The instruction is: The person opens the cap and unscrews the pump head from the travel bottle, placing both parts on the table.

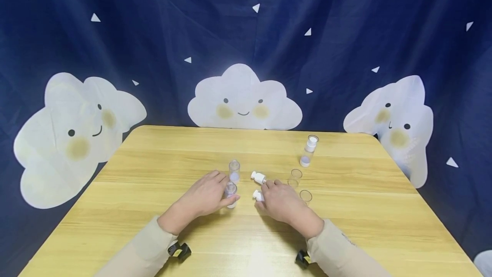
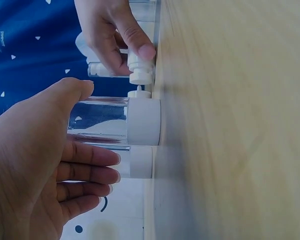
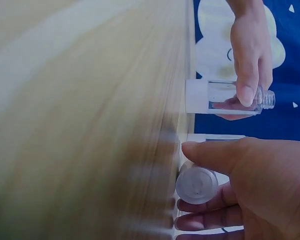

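Two clear bottles with white bases stand upright left of centre. My left hand (image 1: 209,193) holds the nearer bottle (image 2: 102,120), with the thumb on one side and fingers on the other; its threaded neck (image 3: 269,99) shows uncapped. The farther bottle (image 1: 234,175) stands just behind it. To the right, two white pump heads lie on their sides. My right hand (image 1: 283,202) pinches the nearer pump head (image 1: 258,195) between thumb and fingers, its round end (image 3: 197,185) towards the right wrist camera. Beyond those fingers lies the other pump head (image 1: 259,177).
Right of my right hand stand two clear, open-topped cylinders, the farther cylinder (image 1: 295,178) and the nearer cylinder (image 1: 306,195). A bottle with a white top and clear cover (image 1: 307,152) stands farther back on the wooden table (image 1: 173,153). A blue cloud-print curtain (image 1: 161,46) hangs behind.
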### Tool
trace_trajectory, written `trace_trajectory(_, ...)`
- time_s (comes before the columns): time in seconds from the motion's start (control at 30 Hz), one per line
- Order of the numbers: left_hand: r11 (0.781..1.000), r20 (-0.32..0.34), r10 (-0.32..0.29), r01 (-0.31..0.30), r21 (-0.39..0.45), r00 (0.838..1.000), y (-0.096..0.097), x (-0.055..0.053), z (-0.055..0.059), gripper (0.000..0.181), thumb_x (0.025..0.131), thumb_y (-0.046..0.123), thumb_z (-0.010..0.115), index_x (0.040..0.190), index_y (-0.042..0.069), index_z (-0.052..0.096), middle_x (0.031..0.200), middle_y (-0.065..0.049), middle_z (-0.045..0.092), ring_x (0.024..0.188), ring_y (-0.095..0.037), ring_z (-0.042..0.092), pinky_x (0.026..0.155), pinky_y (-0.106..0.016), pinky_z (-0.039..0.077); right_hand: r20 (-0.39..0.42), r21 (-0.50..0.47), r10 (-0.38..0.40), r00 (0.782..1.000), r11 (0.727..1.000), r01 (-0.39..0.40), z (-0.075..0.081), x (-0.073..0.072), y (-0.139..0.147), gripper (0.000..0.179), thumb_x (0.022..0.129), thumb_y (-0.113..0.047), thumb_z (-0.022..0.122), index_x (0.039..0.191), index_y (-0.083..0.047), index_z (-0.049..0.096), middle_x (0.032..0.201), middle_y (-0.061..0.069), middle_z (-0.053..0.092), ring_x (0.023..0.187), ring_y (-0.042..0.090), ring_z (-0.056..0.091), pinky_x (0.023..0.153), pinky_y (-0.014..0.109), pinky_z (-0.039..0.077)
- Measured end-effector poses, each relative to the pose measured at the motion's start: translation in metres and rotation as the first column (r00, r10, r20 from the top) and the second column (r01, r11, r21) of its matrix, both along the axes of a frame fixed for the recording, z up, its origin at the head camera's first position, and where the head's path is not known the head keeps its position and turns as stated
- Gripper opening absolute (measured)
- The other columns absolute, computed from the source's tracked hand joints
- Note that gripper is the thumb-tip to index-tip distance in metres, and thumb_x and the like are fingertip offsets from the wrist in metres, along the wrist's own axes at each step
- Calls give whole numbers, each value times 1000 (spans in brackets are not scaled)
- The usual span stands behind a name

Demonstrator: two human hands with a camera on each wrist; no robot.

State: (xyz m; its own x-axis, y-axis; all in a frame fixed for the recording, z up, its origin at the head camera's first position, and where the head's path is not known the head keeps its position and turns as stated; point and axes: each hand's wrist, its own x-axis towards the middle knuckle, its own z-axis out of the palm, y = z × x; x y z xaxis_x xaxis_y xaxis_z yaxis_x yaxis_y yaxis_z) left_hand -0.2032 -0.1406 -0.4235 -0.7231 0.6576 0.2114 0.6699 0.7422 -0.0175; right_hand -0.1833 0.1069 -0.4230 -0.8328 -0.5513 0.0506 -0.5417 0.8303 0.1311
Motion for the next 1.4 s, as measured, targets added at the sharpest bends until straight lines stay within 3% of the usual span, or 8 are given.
trace_trajectory(0.3, 1000, 29, 12, -12, 4, 999, 0, -1, 0, 74, 96, 62, 45, 125, -4, 60, 116, -16, 62, 114, -30, 55, 107, -43, 37, -90, -21, 55, 994, 998, -57, 2, 3, 5, 50, 93, -52, 59, 104, -4, 64, 99, 11, 66, 87, 26, 64, 72, 38, 55)
trace_trajectory(0.43, 1000, 35, 9, -9, 7, 999, -1, -1, -1, 76, 95, 63, 45, 126, -5, 59, 117, -16, 62, 115, -30, 55, 108, -43, 37, -80, -13, 54, 995, 998, -55, 2, 3, 5, 50, 93, -51, 59, 108, -3, 64, 100, 11, 66, 89, 26, 63, 75, 39, 55)
trace_trajectory(0.73, 1000, 83, 4, -5, 6, 997, -2, -4, 1, 87, 92, 72, 35, 128, -3, 57, 120, -15, 61, 118, -30, 54, 109, -43, 35, -94, -21, 52, 994, 998, -54, 0, 1, 6, 44, 92, -48, 62, 102, -5, 63, 89, 6, 61, 77, 22, 60, 64, 37, 53)
trace_trajectory(1.17, 999, 136, -10, 4, 44, 991, -5, -5, 6, 87, 86, 76, 41, 128, 2, 57, 115, -10, 62, 114, -27, 55, 107, -44, 37, -16, -57, 10, 1000, 998, -10, 5, 3, 7, 55, 91, -58, 58, 108, -6, 62, 97, 8, 66, 85, 25, 64, 71, 39, 54)
trace_trajectory(1.4, 996, 118, -33, 23, 82, 993, -7, -5, 6, 81, 86, 75, 42, 125, 5, 59, 110, -5, 62, 107, -22, 56, 102, -41, 42, -24, -54, 10, 1000, 998, -12, 5, 4, 9, 59, 90, -60, 58, 113, -5, 62, 98, 8, 66, 85, 25, 64, 69, 39, 54)
